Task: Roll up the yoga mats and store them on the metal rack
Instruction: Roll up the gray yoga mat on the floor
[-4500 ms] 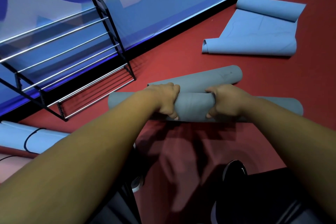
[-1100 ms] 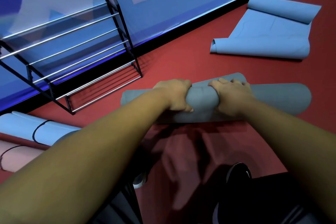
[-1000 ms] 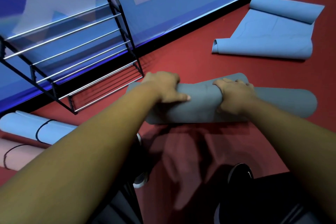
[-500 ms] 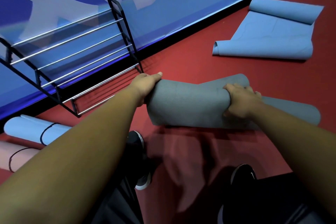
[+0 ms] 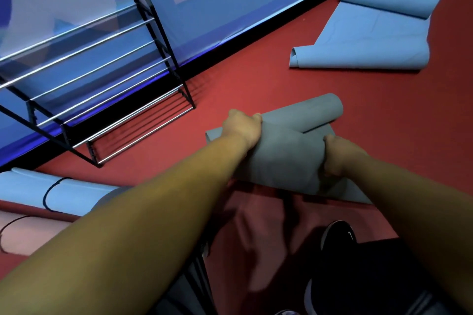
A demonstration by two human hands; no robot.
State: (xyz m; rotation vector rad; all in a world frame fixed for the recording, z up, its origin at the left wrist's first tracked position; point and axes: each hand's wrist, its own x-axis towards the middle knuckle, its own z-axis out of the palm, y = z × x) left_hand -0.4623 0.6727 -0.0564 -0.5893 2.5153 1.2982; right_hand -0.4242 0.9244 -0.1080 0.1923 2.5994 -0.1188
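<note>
Evidently mid-task: the grey mat [image 5: 286, 158] was clasped in both hands, and none had reached the metal rack [image 5: 102, 89].

At the near left, a pink rolled mat [image 5: 23, 233] and a light-blue rolled mat [image 5: 28, 186], each ringed by a dark band, lay on the red floor [image 5: 256, 79] beside the rack, not on it. The rack's rails carried no mat in the part that showed. The left hand [image 5: 243, 128] curled over the grey mat near its left end, and the right hand [image 5: 337, 156] clenched round it further right. The mat sat low, right of the rack, and looked unevenly rolled, with one curl jutting far-right. At the far right a blue mat [image 5: 358, 43] lay half open. By my reading, that one awaited rolling, and all four awaited shelving.
</note>
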